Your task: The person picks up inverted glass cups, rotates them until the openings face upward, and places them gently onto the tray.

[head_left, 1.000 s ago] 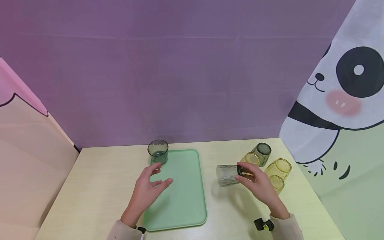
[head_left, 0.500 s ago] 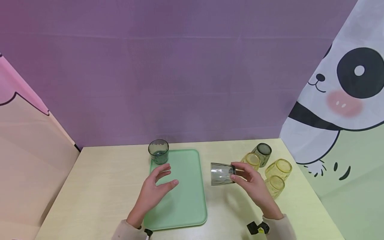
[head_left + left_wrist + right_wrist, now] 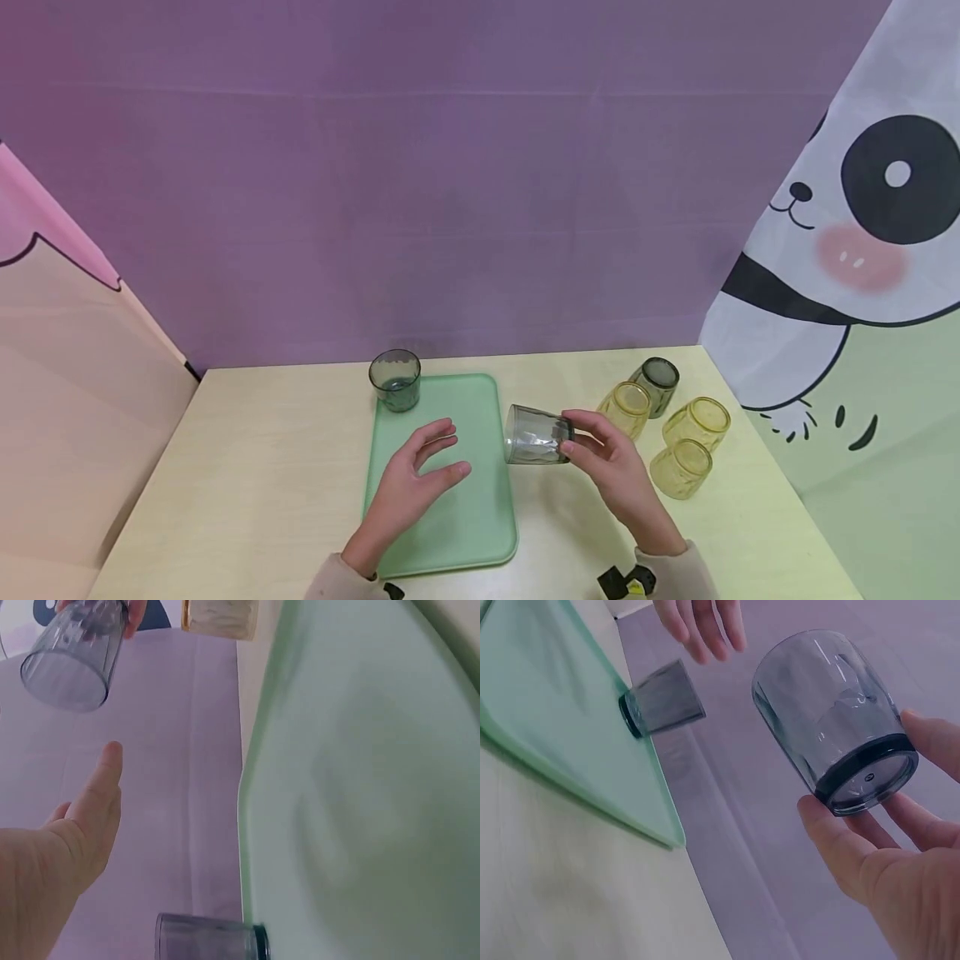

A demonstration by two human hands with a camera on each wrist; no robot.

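Observation:
A smoky grey glass [image 3: 537, 435] lies sideways in the air just right of the tray, its mouth to the left. My right hand [image 3: 617, 475] pinches it by the thick base between thumb and fingers, as the right wrist view shows with the glass [image 3: 836, 720] and hand [image 3: 900, 862]. Over the green tray [image 3: 457, 525] hovers my left hand [image 3: 412, 487], fingers parted and holding nothing. A second grey glass [image 3: 396, 383] stands upright on the tray's far left corner, mouth up.
At the right of the table [image 3: 247, 467], several glasses stand upside down: a grey one [image 3: 655, 386], plus yellow ones [image 3: 626, 408], one [image 3: 697, 421] near the right edge and one [image 3: 681, 468] nearest me. A purple cloth [image 3: 450, 183] hangs behind the table.
My right hand has carried the grey glass leftward from beside the yellow glasses to the tray's right edge. My left hand has shifted right over the tray.

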